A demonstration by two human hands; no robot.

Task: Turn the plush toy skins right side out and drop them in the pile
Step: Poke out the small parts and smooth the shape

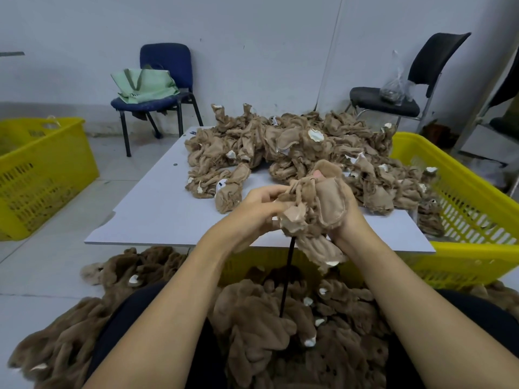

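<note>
At 6 o'clock, nearest, a pile (pixel 261 327) of furry brown skins lies around the person's dark-clad legs; a thin black rod (pixel 286 279) rises from it toward the hands; at centre, just above the near tabletop (pixel 157 214) edge, both hands hold one inside-out skin (pixel 317 211); the left hand (pixel 252 211) has its grip pinched on the bunched fabric; the right hand (pixel 348 217) is clenched around the skin from behind, a fingertip showing at its top; beyond, at 12 to 2 o'clock, a heap (pixel 295 147) of unturned tan skins covers the tabletop; yellow crates (pixel 42 175) sit at 9 and 3 o'clock; farthest, two chairs (pixel 165 77) stand against the wall.
</note>
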